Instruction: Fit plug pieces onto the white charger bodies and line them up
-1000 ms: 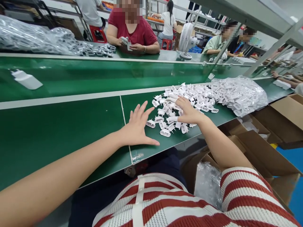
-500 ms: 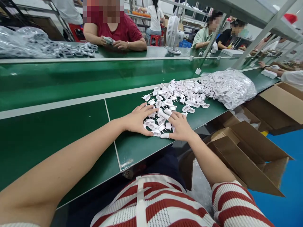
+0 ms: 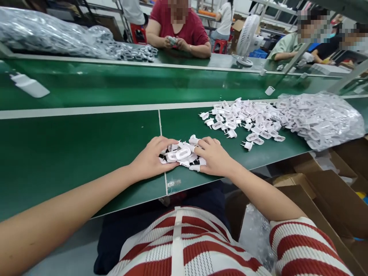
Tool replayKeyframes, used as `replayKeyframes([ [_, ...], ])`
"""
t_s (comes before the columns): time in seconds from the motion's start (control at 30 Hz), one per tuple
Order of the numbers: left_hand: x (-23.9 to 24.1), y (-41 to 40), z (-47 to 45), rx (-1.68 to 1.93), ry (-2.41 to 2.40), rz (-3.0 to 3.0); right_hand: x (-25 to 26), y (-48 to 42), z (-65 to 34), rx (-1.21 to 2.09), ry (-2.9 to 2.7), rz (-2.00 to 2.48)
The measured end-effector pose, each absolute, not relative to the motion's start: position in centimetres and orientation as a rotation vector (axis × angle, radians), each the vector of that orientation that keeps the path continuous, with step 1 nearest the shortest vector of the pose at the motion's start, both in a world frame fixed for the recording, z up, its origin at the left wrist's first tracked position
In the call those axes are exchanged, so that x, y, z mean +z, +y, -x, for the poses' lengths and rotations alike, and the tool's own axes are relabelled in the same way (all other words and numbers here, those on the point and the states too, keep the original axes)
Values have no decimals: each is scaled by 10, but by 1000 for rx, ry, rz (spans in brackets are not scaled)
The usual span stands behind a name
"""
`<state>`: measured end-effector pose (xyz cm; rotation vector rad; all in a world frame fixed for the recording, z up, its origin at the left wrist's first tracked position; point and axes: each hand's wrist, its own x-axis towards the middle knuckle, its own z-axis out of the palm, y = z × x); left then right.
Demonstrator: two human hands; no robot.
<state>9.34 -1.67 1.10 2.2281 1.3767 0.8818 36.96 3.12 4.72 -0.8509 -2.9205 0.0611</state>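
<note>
A cluster of small white plug housings (image 3: 183, 154) with two-pin ends lies gathered between my hands on the green worktop (image 3: 94, 149). My left hand (image 3: 148, 159) cups the cluster's left side, thumb and fingers curved round it. From the right, my right hand (image 3: 215, 156) presses against the same cluster; white finger cots cover its thumb and some fingertips. Parts of the cluster are hidden under the fingers. Further right and back lies a larger loose pile of plug housings (image 3: 244, 117), spilling from a clear plastic bag (image 3: 324, 119).
Beyond the worktop runs a green conveyor belt (image 3: 120, 84) carrying a white plug adapter (image 3: 30, 85). A person in a red top (image 3: 156, 23) sits opposite, holding something small. A white fan (image 3: 247, 36) stands at the back. Open cardboard boxes (image 3: 324, 191) sit below, right.
Both hands have drawn a group of plug housings leftward, away from the larger pile, and closed in around it. The view has turned right-to-left objects shift rightward, and a white adapter now shows on the belt.
</note>
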Motion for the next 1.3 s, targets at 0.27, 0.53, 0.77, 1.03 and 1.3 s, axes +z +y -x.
replayKeyframes([
  [0.27, 10, -19, -73, 1097, 1421, -1909, 85, 60, -298, 385, -3154, 730],
  [0.53, 18, -13, -60, 1151, 1413, -1875, 67, 69, -282, 549, -3017, 718],
  [0.77, 22, -1, -44, 1269, 1309, -1442, 64, 78, -294, 761, -2903, 627],
  [1.03, 55, 9, -33, 1362, 868, -387, 70, 79, -301, 922, -2830, 676],
  [1.3, 60, 1, -35, 1212, 851, -439, 71, 83, -302, 1146, -2716, 682],
])
